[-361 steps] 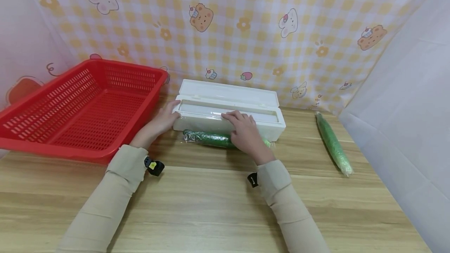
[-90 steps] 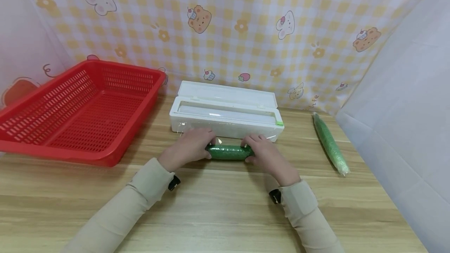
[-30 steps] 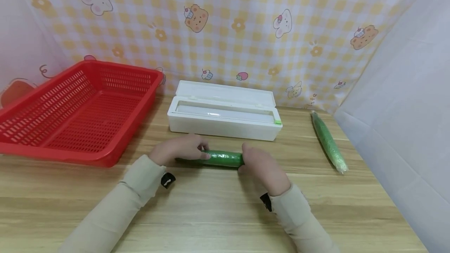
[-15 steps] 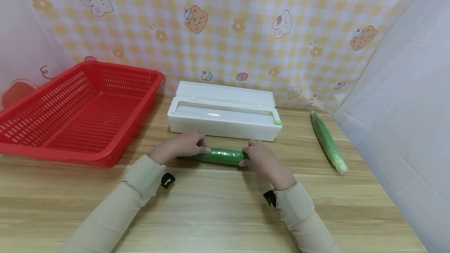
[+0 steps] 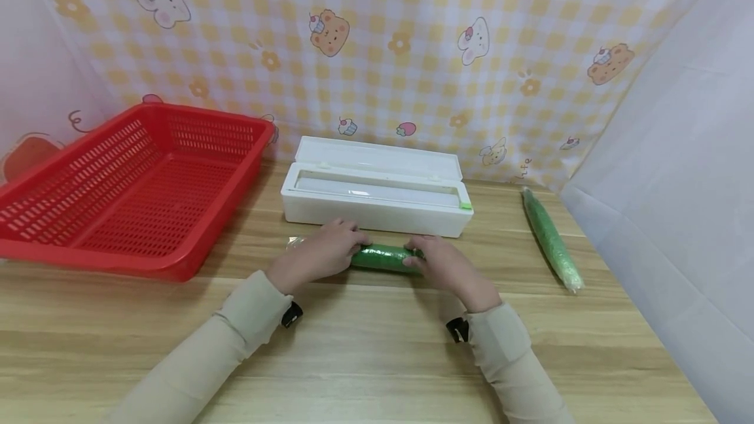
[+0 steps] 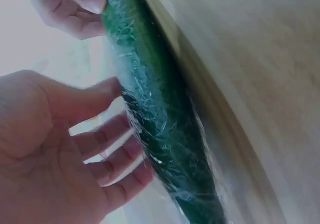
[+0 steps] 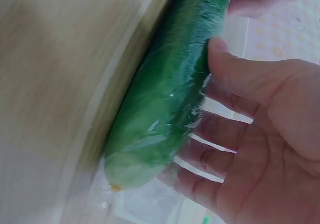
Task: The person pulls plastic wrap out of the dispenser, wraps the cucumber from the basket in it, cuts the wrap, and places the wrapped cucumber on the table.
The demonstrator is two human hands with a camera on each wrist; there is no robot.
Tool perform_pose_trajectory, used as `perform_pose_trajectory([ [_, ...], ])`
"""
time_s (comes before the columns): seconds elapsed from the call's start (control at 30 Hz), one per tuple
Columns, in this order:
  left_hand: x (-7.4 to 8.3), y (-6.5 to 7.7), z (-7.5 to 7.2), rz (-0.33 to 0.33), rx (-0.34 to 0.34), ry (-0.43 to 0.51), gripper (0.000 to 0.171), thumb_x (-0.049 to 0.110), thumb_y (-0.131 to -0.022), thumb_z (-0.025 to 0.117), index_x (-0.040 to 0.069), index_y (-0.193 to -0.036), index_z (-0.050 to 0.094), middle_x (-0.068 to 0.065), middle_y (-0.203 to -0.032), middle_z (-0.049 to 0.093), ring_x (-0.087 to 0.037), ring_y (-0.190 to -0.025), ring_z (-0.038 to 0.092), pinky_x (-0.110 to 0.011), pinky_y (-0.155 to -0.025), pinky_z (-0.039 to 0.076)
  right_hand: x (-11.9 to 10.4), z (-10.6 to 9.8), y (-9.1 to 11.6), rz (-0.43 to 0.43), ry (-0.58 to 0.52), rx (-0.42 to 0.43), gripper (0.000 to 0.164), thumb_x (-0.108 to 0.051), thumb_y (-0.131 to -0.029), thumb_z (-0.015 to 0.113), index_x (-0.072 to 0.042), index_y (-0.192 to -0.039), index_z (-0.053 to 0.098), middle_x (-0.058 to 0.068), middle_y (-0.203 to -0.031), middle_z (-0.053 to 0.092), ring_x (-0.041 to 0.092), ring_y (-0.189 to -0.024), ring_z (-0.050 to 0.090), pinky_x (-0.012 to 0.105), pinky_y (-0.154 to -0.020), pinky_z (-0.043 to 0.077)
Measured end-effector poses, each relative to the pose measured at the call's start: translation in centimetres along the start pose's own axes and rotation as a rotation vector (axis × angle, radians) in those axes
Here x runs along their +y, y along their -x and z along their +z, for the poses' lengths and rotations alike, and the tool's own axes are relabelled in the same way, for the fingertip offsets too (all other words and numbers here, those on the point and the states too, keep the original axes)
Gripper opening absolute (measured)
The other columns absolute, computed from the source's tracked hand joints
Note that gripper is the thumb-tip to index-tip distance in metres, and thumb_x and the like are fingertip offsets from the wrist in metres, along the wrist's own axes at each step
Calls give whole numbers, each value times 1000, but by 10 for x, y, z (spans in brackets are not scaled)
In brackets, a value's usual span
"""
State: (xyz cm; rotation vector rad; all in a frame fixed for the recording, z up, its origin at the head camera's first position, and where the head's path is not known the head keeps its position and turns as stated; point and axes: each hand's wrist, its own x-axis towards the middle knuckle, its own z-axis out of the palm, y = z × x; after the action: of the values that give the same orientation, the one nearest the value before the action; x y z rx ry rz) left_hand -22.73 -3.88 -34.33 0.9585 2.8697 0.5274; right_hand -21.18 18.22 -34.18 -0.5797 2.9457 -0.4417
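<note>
A cucumber wrapped in cling film lies across the wooden table in front of the cling film dispenser. Near its middle my left hand holds it from above. My right hand grips it closer to the right end. In the right wrist view the thumb lies against the cucumber's side and the fingertips pass behind it. Wrinkled film clings to the cucumber in the left wrist view. A loose flap of clear film sticks out past the pale tip. Film also shows left of my left hand.
The white dispenser has its lid raised and a green slider at its right end. A red basket stands at the left. Another wrapped cucumber lies at the right, near the white side curtain.
Film stretched from the dispenser three seconds ago; now none runs between it and the cucumber. Over the last half second my left hand moved right along the cucumber, while my right hand shifted little.
</note>
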Motion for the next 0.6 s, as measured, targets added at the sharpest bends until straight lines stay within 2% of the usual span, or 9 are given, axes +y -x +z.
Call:
perform_pose_trajectory([
  [0.1,1,1,0,8,-4,-39,40,19,-87,65,11,-126,59,-8,-111,57,-22,-100,48,-38,-88,42,3,0,0,-34,13,10,35,-25,-91,58,-2,-118,60,13,-114,62,29,-106,57,43,-92,45],
  [0.2,0,1,1,13,1,-48,48,21,-82,71,10,-127,57,-8,-109,54,-22,-100,47,-38,-89,42,5,0,0,-55,46,41,36,-26,-92,56,-2,-119,61,14,-112,60,29,-98,52,41,-86,44],
  [0.3,-2,1,2,22,14,-80,47,19,-83,70,10,-127,57,-6,-104,53,-21,-94,47,-36,-85,43,6,1,-1,-51,50,79,36,-27,-92,56,-3,-120,59,11,-105,59,24,-88,47,37,-79,43],
  [0.43,-3,0,1,43,16,-126,45,17,-86,66,10,-130,55,-5,-102,55,-20,-90,47,-34,-81,43,6,2,-1,-55,36,120,27,-24,-91,59,-6,-111,57,7,-98,61,22,-87,53,37,-77,46],
  [0.53,-4,0,1,44,16,-133,46,17,-88,63,9,-132,52,-7,-108,57,-22,-96,50,-35,-86,44,6,1,-1,-61,35,125,21,-23,-90,60,-7,-103,58,7,-95,61,22,-87,56,38,-78,47],
  [0.6,-4,0,1,29,17,-105,47,17,-89,62,7,-133,50,-9,-116,58,-24,-101,52,-37,-90,44,7,1,0,-70,42,123,22,-23,-87,64,-7,-101,59,8,-97,61,23,-89,57,39,-80,48],
])
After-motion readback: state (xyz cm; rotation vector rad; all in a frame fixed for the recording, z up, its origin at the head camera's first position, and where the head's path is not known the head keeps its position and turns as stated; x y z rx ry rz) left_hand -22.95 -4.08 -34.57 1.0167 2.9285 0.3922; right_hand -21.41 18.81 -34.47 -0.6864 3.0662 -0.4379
